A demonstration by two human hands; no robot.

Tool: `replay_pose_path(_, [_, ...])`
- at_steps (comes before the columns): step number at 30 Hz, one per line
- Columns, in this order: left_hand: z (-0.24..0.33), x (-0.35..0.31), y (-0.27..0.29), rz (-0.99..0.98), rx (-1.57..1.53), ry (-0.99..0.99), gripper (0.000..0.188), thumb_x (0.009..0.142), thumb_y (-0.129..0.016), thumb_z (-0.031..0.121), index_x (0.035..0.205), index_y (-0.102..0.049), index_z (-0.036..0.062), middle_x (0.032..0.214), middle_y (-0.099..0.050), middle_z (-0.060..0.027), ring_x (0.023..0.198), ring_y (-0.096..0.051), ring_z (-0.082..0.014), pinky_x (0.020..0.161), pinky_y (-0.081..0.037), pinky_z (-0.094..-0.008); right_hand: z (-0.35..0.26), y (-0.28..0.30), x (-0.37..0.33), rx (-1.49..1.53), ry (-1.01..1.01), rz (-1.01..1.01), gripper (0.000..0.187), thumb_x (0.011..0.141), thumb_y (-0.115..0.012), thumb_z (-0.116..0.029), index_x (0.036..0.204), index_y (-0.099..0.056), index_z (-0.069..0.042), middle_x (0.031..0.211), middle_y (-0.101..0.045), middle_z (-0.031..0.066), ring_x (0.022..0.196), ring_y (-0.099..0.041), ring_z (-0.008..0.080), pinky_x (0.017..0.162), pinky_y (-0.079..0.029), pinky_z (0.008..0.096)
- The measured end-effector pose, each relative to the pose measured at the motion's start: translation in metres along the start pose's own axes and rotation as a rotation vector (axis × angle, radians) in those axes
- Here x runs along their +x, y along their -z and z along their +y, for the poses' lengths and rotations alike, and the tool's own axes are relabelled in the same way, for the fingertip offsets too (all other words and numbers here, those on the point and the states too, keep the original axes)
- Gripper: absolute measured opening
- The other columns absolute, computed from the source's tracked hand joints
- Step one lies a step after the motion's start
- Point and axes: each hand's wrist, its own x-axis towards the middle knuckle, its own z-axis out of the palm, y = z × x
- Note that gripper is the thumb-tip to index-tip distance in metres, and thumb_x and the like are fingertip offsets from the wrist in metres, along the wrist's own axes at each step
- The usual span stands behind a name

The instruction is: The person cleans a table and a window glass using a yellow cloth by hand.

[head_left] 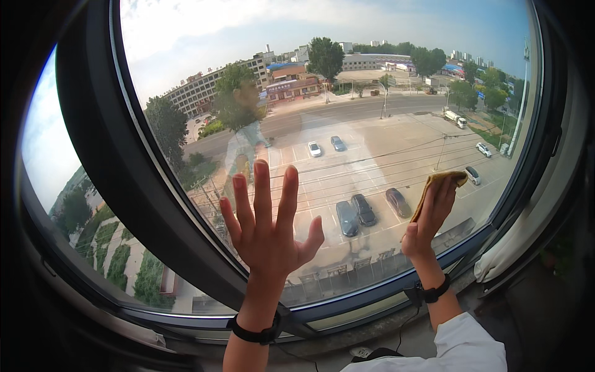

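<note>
My left hand [266, 229] is raised in front of the large window pane [396, 142], its fingers spread and nothing in it. Whether its palm touches the glass, I cannot tell. To the right, my right hand [430, 217] holds a folded yellow-brown cloth [457, 178] up at the lower right part of the pane. The cloth's edge shows past the fingertips and along the left side of the hand; the rest is hidden behind the fingers. A black band sits on each wrist.
A thick dark window post [118, 167] separates this pane from a narrower one on the left. Along the bottom runs the frame's lower rail [347, 304]. White fabric [505, 255] hangs at the right. A thin cable [403, 325] drops below the right wrist. Outside lies a parking lot with several cars.
</note>
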Motion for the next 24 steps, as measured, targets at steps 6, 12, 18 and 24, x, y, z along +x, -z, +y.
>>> replay_pose_path(6, [-0.003, -0.002, -0.004, -0.025, -0.007, -0.056, 0.067, 0.082, -0.049, 0.048, 0.143, -0.043, 0.021, 0.151, -0.032, -0.0139, 0.143, -0.022, -0.0349, 0.117, -0.007, -0.0493, -0.018, -0.002, 0.128, -0.044, 0.058, 0.03, 0.066, 0.097, -0.025, -0.056, 0.151, -0.025, -0.017, 0.157, -0.015, 0.0158, 0.144, -0.011, 0.0379, 0.114, -0.009, 0.0525])
replay_pose_path(12, [0.018, 0.0, -0.008, -0.002, -0.069, -0.032, 0.066, 0.082, -0.048, 0.047, 0.143, -0.043, 0.0229, 0.152, -0.032, -0.0117, 0.143, -0.023, -0.0328, 0.117, -0.006, -0.0478, -0.042, 0.009, 0.245, -0.182, 0.157, 0.253, 0.066, 0.097, -0.038, -0.051, 0.147, -0.032, -0.008, 0.151, -0.03, 0.0181, 0.142, -0.02, 0.0378, 0.116, -0.018, 0.0486])
replay_pose_path(18, [0.022, -0.009, -0.01, 0.006, -0.069, -0.034, 0.067, 0.082, -0.048, 0.048, 0.144, -0.042, 0.0235, 0.152, -0.032, -0.0108, 0.143, -0.023, -0.0324, 0.117, -0.006, -0.048, -0.064, 0.011, 0.23, -0.188, 0.102, 0.239, 0.063, 0.1, -0.028, -0.05, 0.148, -0.029, -0.009, 0.153, -0.027, 0.0138, 0.143, -0.016, 0.0362, 0.116, -0.017, 0.048])
replay_pose_path(24, [0.023, -0.01, -0.011, 0.012, -0.086, -0.027, 0.071, 0.077, -0.053, 0.046, 0.143, -0.042, 0.0259, 0.152, -0.032, -0.0103, 0.142, -0.024, -0.0324, 0.117, -0.006, -0.0488, -0.057, 0.006, 0.222, -0.147, 0.167, 0.287, 0.064, 0.099, -0.028, -0.05, 0.147, -0.031, -0.007, 0.152, -0.028, 0.0143, 0.142, -0.018, 0.0382, 0.115, -0.018, 0.0495])
